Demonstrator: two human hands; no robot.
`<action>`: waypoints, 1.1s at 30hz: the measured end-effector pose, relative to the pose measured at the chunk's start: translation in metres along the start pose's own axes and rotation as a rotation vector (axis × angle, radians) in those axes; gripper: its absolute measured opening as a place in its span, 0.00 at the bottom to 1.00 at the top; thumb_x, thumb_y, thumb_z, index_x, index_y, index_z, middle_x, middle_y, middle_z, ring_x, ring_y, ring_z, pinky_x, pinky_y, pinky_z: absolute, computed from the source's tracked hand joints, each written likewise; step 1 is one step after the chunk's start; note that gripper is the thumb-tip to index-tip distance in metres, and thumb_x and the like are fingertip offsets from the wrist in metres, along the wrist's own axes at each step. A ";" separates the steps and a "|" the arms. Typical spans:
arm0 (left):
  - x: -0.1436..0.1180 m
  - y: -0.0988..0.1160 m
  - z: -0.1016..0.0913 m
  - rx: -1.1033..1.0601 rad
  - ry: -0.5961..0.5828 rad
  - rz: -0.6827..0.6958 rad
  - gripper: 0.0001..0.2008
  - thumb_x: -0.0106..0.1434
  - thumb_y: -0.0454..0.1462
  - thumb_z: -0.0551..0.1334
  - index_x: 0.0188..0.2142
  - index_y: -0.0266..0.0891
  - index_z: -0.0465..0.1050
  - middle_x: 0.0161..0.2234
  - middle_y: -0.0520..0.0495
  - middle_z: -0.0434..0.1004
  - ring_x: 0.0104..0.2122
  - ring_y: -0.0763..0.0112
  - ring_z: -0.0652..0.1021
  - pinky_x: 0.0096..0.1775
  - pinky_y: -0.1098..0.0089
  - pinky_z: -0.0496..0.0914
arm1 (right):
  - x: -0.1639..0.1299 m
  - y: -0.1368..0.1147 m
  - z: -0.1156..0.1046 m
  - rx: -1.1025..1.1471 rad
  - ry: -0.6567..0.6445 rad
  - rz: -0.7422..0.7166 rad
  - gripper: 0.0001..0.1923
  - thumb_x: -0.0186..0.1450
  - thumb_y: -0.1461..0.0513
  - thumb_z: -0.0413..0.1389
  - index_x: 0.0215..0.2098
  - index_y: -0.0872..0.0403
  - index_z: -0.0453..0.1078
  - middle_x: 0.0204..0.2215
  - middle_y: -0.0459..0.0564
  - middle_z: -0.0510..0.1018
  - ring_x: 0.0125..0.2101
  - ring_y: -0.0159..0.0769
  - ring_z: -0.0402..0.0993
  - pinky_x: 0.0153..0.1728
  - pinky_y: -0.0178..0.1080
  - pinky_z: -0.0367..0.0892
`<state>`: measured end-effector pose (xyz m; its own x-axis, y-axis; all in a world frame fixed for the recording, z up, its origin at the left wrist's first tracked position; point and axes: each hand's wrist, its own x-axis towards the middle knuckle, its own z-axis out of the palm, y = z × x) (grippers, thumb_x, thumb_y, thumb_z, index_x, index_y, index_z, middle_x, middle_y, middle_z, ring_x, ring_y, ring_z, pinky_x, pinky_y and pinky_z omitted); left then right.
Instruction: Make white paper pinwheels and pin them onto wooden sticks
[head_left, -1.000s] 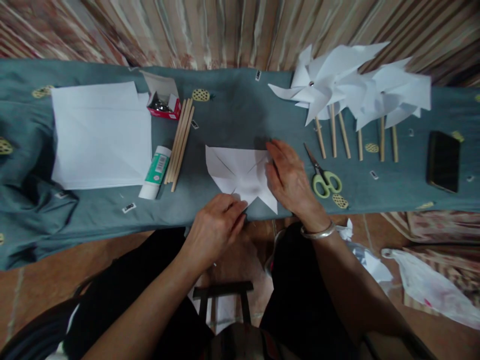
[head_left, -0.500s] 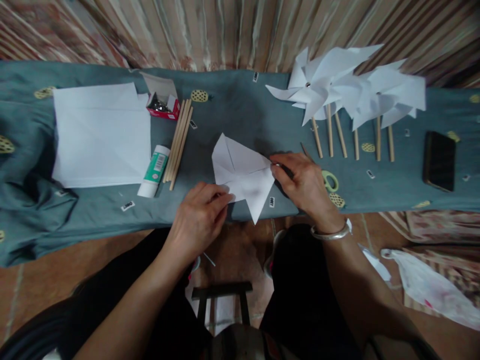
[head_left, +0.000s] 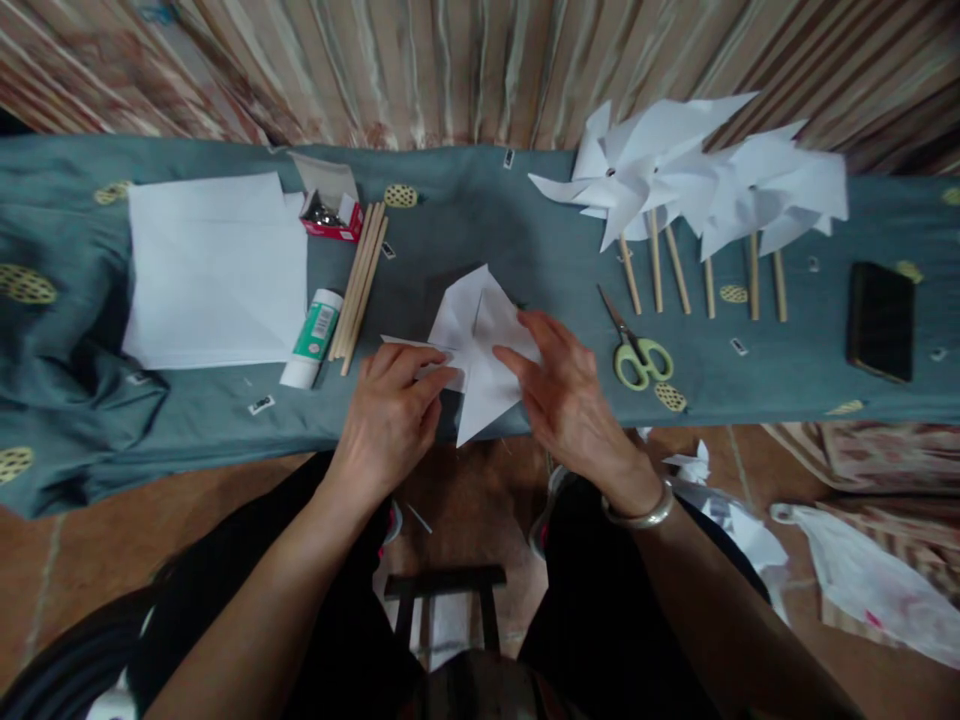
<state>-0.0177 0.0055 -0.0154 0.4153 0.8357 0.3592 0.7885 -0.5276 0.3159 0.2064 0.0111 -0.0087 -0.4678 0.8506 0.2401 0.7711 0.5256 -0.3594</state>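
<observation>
A white sheet of paper (head_left: 484,345), cut and creased into pointed flaps, lies at the near middle of the cloth-covered table. My left hand (head_left: 397,405) pinches its left side, with thumb and forefinger closed on the paper and one flap sticking out past the knuckles. Over the right side of the sheet is my right hand (head_left: 566,390), thumb and forefinger apart and touching the paper. To its right lie scissors (head_left: 636,350) with green handles. Several paper pinwheels (head_left: 645,170) on wooden sticks lie at the back right.
On the left are a stack of white paper (head_left: 214,275), a red box of metal pins (head_left: 334,220), several wooden sticks (head_left: 360,290) and a glue stick (head_left: 313,335). A phone (head_left: 881,320) lies far right. Paper scraps and a plastic bag (head_left: 862,570) are on the floor.
The paper has turned, and its lower point has shifted left. My right hand has moved left from the sheet's right corner and its fingers have parted, uncovering the scissors.
</observation>
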 end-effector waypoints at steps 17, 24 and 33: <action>-0.003 0.006 0.000 -0.034 0.023 0.003 0.14 0.62 0.27 0.56 0.44 0.39 0.75 0.43 0.44 0.78 0.43 0.59 0.74 0.42 0.58 0.69 | 0.031 -0.017 0.027 -0.018 -0.010 0.068 0.16 0.67 0.70 0.45 0.45 0.51 0.70 0.63 0.52 0.62 0.66 0.51 0.50 0.59 0.55 0.59; -0.003 0.008 0.003 -0.043 0.039 0.019 0.14 0.63 0.28 0.55 0.45 0.39 0.74 0.42 0.44 0.79 0.42 0.60 0.74 0.42 0.59 0.69 | 0.049 -0.017 0.036 -0.039 0.011 0.112 0.13 0.66 0.71 0.46 0.40 0.54 0.70 0.63 0.55 0.64 0.66 0.50 0.52 0.56 0.56 0.61; -0.006 0.030 0.002 -0.129 -0.022 0.079 0.09 0.65 0.37 0.61 0.44 0.37 0.73 0.43 0.42 0.78 0.43 0.59 0.73 0.42 0.58 0.68 | 0.044 0.008 0.011 0.165 0.190 0.233 0.19 0.63 0.72 0.43 0.43 0.56 0.72 0.58 0.59 0.69 0.62 0.43 0.62 0.61 0.49 0.60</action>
<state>0.0044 -0.0152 -0.0094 0.4849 0.7931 0.3687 0.6888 -0.6061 0.3978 0.1871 0.0529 -0.0109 -0.1866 0.9378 0.2928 0.7602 0.3267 -0.5616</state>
